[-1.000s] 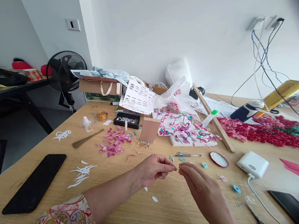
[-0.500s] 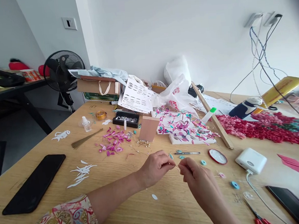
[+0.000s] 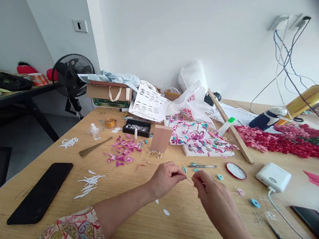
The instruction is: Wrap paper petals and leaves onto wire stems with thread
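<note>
Over the middle of the table, my left hand [image 3: 165, 179] is closed in a pinch on a thin strand [image 3: 189, 179], thread or fine wire. Its other end runs into the pinched fingertips of my right hand [image 3: 213, 196], a short gap away. Just beyond the fingertips lie small teal leaf shapes [image 3: 184, 169] and a slim pen-like tool [image 3: 206, 166]. A small white oval piece [image 3: 166, 212] rests on the wood below my left hand.
Pink petals [image 3: 123, 148], white paper strips [image 3: 90, 184] and a black phone-like slab [image 3: 41, 193] lie to the left. A wooden block [image 3: 160, 138] stands ahead. Rightward are a round red-rimmed dish [image 3: 235, 171], a white charger [image 3: 273, 176], a blue spool [image 3: 255, 203] and scissors [image 3: 274, 231].
My fingertips have drawn slightly farther apart, so a bit more of the strand shows between them. The view has turned a little to the left.
</note>
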